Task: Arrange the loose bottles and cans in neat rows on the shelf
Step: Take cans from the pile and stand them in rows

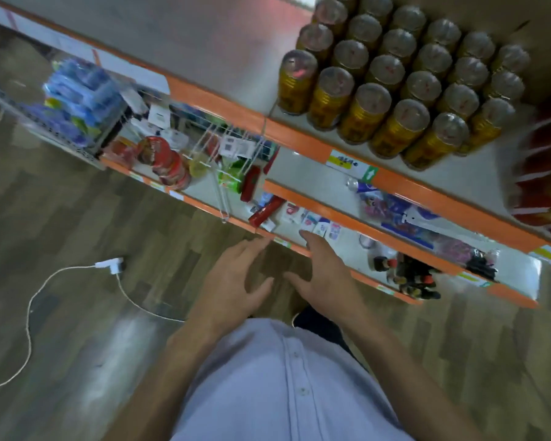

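While left hand & right hand hover empty w/ loose fingers, cans stand well beyond.

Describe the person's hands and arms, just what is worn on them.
Both the left hand and the right hand are bare: no gloves, and no ring or watch shows. The forearms are uncovered as far as the frame shows, so any sleeves end higher up. The shirt is pale lilac-blue with small round buttons down its front.
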### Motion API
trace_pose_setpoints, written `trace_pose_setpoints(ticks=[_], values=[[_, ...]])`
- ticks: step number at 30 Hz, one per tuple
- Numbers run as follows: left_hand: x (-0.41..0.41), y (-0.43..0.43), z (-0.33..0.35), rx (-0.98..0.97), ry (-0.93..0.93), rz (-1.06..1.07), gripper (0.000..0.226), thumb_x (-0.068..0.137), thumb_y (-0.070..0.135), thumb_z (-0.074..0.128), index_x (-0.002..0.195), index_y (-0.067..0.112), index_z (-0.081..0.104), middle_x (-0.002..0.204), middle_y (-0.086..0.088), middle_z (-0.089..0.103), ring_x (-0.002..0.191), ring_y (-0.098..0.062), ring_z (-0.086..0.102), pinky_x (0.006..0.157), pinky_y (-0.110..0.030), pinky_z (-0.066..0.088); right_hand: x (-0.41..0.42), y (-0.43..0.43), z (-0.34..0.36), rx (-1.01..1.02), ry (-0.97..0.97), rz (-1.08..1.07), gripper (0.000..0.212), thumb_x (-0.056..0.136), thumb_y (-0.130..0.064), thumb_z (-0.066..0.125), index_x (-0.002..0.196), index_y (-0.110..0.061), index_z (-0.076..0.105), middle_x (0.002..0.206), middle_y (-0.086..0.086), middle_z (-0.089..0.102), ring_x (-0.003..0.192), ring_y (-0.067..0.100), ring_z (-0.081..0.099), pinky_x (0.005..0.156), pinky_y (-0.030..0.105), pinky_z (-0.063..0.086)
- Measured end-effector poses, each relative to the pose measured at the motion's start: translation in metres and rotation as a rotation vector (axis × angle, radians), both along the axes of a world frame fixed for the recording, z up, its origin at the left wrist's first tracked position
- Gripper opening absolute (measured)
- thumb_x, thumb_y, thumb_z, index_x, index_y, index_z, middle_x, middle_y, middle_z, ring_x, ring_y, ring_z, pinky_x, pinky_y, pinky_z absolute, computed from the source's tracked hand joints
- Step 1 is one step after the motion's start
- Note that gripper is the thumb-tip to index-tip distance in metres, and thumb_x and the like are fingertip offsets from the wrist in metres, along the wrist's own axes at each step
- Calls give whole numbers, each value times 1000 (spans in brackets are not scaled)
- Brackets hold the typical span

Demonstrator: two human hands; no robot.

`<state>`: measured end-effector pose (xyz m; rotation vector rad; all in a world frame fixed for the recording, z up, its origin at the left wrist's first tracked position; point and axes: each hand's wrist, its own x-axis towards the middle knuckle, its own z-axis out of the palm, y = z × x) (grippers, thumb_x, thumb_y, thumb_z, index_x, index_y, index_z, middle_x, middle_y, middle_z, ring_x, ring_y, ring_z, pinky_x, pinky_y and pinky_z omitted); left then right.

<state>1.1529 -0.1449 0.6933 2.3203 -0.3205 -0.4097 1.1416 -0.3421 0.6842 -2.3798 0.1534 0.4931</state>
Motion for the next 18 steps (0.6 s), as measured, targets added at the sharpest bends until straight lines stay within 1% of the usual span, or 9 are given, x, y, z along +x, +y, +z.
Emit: trace_pose_setpoints(ticks=[1,2,4,5,6,10,13,16,18], values=[[1,23,-1,5,0,39,64,84,38,63,144,31,46,141,12,51,129,3,37,105,-3,19,6,24,0,5,-8,20,81,89,-38,73,155,-19,29,157,-1,37,142,14,35,109,18,23],[1,46,-3,10,8,76,64,83,44,60,145,32,45,142,12,51,132,-1,39,108,-8,22,11,46,0,10,-16,47,82,89,-38,73,155,-20,28,156,-2,37,141,12,35,108,15,21],[3,88,-5,2,8,139,66,82,51,54,145,33,44,143,10,51,135,-10,43,113,-29,35,22,88,1,28,-34,102,82,88,-38,74,154,-23,28,155,-5,38,140,7,33,105,9,18],[4,108,-6,-9,0,178,65,83,50,55,145,33,44,142,9,52,134,-12,45,111,-36,39,28,107,3,39,-40,136,82,88,-38,74,154,-25,28,155,-6,38,139,5,32,103,4,16],[5,125,-4,-22,-11,221,63,84,47,57,144,32,45,141,8,53,132,-12,47,111,-39,40,34,124,4,48,-41,172,81,88,-37,75,154,-25,28,154,-7,38,139,4,32,102,3,17],[11,177,2,-54,-28,378,65,82,49,54,143,26,48,141,5,54,129,-13,50,111,-36,38,67,175,9,59,-32,298,78,89,-35,74,153,-23,30,152,-4,41,139,12,37,111,21,31],[17,199,5,-76,-16,477,67,81,51,51,142,23,50,141,5,54,129,-15,50,112,-38,38,90,201,12,79,-46,365,73,88,-31,74,149,-20,35,146,1,48,133,17,44,111,35,41],[29,211,9,-97,-9,540,66,81,51,52,141,24,50,138,11,53,129,-16,51,110,-41,40,112,223,12,96,-44,410,67,90,-30,70,148,-21,37,144,3,49,132,19,46,107,42,45],[41,219,10,-103,5,568,67,81,53,53,141,24,50,140,10,53,130,-17,52,109,-44,41,131,238,10,107,-35,435,68,91,-31,69,149,-22,35,145,2,46,133,19,45,107,43,45]])
